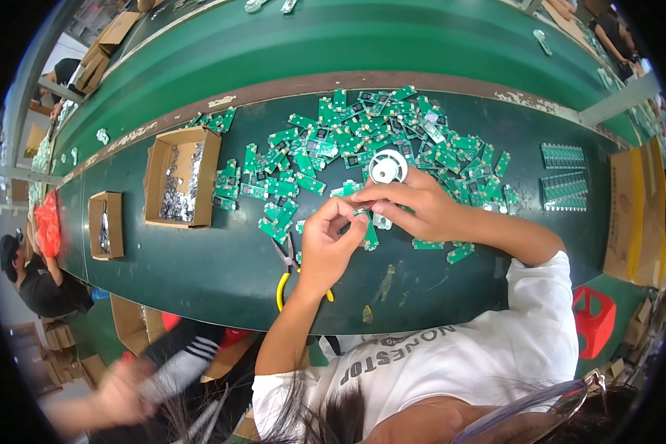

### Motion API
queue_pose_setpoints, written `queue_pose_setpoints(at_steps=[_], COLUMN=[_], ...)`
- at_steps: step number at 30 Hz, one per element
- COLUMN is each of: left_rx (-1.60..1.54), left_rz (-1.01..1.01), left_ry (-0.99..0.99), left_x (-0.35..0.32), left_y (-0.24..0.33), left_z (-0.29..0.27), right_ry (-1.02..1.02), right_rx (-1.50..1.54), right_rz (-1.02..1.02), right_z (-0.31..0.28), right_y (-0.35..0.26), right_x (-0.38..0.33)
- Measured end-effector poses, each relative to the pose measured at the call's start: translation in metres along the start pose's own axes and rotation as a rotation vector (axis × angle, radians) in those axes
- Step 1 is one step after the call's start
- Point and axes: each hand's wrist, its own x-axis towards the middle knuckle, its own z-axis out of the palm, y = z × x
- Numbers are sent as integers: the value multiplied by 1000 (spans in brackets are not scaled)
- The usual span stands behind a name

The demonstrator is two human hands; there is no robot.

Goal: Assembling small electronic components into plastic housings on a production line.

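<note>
My left hand [328,240] is closed, its thumb and forefinger pinching a small green circuit board [360,212]. Meeting it from the right, my right hand [425,209] has its thumb and forefinger pressed together at the same spot; what they grip is too small to make out. Just beyond the right hand's knuckles shows a white round spool-like part [387,167] with a dark centre. A pale, shiny piece [381,220] appears below the right fingers. Loose green circuit boards [303,164] lie heaped beyond and around both hands.
Pliers with yellow handles [282,288] lie by my left forearm. To the left stand a larger cardboard box [213,177] and a smaller one [118,226], both holding small metal parts. At right are board panels [564,191] and a tall carton [636,214]. A co-worker's blurred hand [118,392] is at lower left.
</note>
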Motion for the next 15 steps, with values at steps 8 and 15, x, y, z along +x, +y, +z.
queue_pose_setpoints(at_steps=[8, 15], left_rx=[-45, -180], left_rz=[-37, -57], left_ry=[11, -87], left_x=[0, -2], left_y=[0, -5], left_z=[-1, 2], right_ry=[-169, -177], right_rx=[-361, -293], right_rz=[-52, -7], right_z=[-11, -2], right_y=[-9, -7], right_x=[0, 4])
